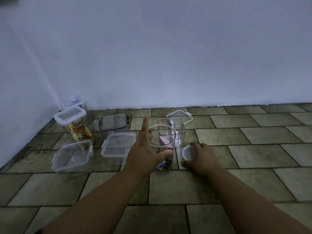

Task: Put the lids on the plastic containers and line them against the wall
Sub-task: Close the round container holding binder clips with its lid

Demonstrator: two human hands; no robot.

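A clear round container (166, 132) stands open on the tiled floor, with a pink item and dark clips inside. My left hand (143, 149) wraps its left side, thumb across the front, index finger pointing up. Just right of it lies a round white lid (187, 152); my right hand (200, 157) covers its right edge with fingers and thumb curled around it. Behind stands a tall square clear container (179, 128), open, and its square lid (181, 114) lies flat on the floor behind it.
Several lidded containers stand to the left: one with colourful contents (74, 122), one in the corner (73, 102), a dark-rimmed one (114, 123), and two clear ones (119, 144) (72, 155). The white wall (168, 65) meets the floor behind them.
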